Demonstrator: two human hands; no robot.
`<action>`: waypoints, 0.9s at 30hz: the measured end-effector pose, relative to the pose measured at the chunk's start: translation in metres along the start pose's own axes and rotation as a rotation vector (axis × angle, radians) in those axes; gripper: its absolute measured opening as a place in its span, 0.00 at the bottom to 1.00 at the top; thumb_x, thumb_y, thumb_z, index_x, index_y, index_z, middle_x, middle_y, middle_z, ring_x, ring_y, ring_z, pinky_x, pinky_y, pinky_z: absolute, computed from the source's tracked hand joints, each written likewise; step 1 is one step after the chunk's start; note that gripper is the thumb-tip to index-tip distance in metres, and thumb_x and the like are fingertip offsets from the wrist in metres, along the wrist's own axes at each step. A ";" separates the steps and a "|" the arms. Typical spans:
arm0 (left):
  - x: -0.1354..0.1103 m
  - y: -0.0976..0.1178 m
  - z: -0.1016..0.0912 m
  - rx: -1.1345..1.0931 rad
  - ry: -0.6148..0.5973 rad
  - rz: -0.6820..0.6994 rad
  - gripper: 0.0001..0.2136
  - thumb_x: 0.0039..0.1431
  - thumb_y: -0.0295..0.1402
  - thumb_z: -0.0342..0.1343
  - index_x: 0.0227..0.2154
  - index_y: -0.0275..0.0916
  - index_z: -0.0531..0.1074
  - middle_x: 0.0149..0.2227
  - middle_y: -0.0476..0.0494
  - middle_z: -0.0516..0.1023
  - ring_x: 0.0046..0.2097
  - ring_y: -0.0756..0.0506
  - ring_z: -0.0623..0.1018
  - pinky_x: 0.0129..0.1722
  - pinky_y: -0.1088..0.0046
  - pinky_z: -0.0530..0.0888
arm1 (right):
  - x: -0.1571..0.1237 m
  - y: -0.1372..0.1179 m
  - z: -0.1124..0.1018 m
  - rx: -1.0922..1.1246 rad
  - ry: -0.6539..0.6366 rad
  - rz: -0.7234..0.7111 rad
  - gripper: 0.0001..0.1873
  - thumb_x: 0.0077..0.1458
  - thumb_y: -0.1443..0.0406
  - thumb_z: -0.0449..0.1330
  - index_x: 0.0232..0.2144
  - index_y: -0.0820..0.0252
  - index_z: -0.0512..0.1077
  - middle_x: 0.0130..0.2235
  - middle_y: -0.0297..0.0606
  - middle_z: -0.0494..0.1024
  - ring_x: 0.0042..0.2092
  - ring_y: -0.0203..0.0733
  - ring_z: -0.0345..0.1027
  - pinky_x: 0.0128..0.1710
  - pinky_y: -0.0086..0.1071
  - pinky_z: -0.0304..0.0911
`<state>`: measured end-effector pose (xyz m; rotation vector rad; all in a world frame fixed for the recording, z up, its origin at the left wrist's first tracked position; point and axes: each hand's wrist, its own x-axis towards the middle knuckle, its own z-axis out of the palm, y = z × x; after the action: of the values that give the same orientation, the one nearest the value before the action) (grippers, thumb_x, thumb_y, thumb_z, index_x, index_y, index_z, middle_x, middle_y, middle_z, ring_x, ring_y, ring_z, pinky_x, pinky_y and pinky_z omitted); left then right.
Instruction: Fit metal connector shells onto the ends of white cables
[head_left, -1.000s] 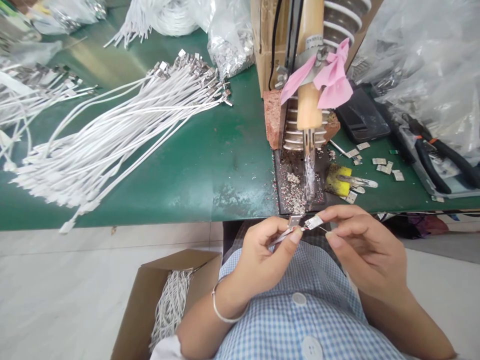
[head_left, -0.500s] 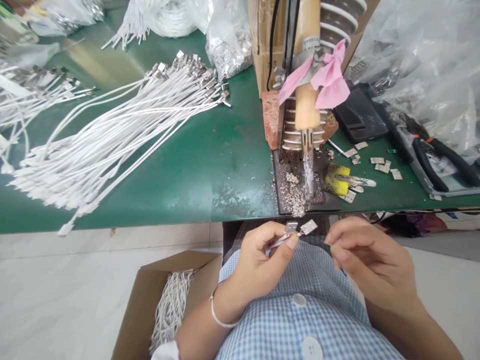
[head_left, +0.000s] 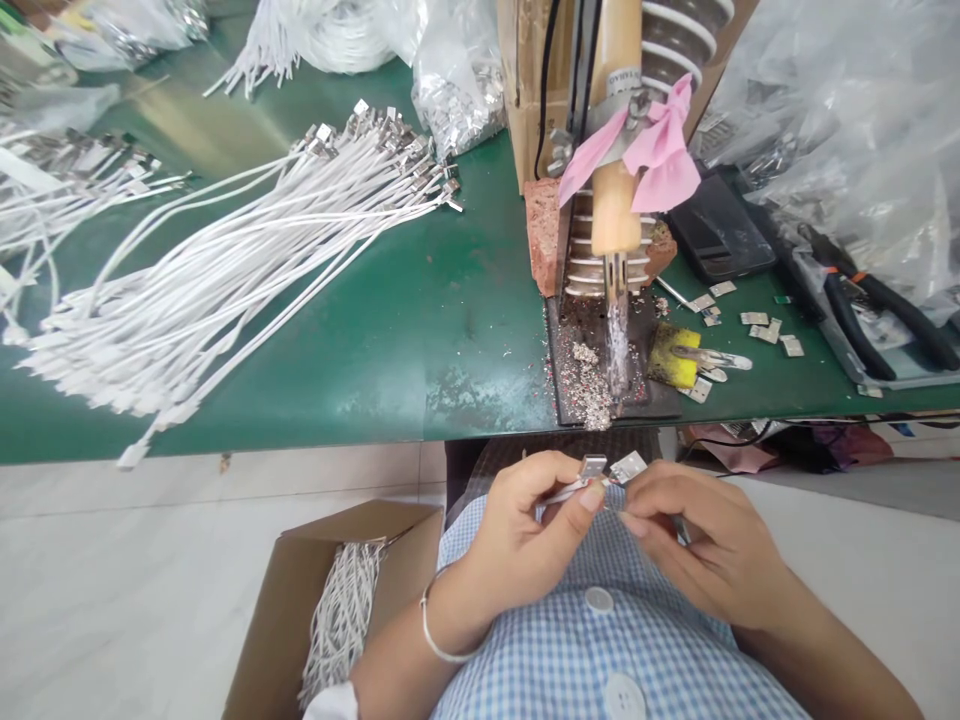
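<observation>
Just beyond the table's front edge, my left hand (head_left: 536,520) pinches white USB cables between thumb and fingers. A metal USB plug (head_left: 594,466) stands above its fingertips. A second USB plug (head_left: 628,467) juts to the right, with thin coloured wires behind it. My right hand (head_left: 705,535) is closed, its fingertips right beside that second plug. Something thin and greyish shows between its fingers, too hidden to name. Above both hands, a soldering iron (head_left: 616,210) with a wooden handle points down, fixed to a stand and tied with pink cloth.
Many white USB cables (head_left: 225,270) lie bundled on the green table (head_left: 480,330). Solder crumbs (head_left: 592,400) surround the iron's tip. To the right are a yellow sponge (head_left: 673,357), a phone (head_left: 720,235) and pliers (head_left: 892,310). A cardboard box (head_left: 270,620) below holds more cables.
My right hand has moved left and slightly down, from apart to beside the second plug. My left hand, still gripping the cables, has shifted slightly right and down.
</observation>
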<state>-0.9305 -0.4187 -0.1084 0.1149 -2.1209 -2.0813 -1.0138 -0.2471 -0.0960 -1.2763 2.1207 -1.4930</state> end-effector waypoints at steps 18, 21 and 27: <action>-0.004 0.000 -0.002 -0.015 0.029 -0.066 0.01 0.63 0.27 0.55 0.35 0.36 0.69 0.28 0.51 0.66 0.28 0.56 0.64 0.27 0.80 0.62 | 0.000 -0.001 -0.005 0.021 0.023 0.045 0.06 0.58 0.74 0.54 0.32 0.60 0.65 0.24 0.30 0.65 0.25 0.28 0.58 0.24 0.24 0.53; -0.006 -0.001 -0.006 -0.055 0.033 -0.123 0.02 0.63 0.29 0.55 0.35 0.35 0.70 0.28 0.50 0.68 0.28 0.55 0.65 0.27 0.80 0.63 | -0.004 -0.002 -0.010 0.118 0.030 0.115 0.06 0.59 0.73 0.55 0.31 0.59 0.66 0.24 0.30 0.65 0.25 0.29 0.59 0.22 0.24 0.54; -0.005 0.000 -0.007 0.027 -0.065 -0.144 0.10 0.64 0.33 0.54 0.30 0.32 0.70 0.24 0.48 0.66 0.26 0.54 0.64 0.25 0.78 0.60 | -0.007 -0.001 -0.007 0.149 0.065 0.169 0.06 0.59 0.72 0.55 0.33 0.57 0.66 0.26 0.32 0.67 0.27 0.31 0.62 0.23 0.26 0.56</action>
<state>-0.9240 -0.4245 -0.1084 0.2129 -2.2411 -2.1633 -1.0133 -0.2375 -0.0942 -0.9851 2.0550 -1.6039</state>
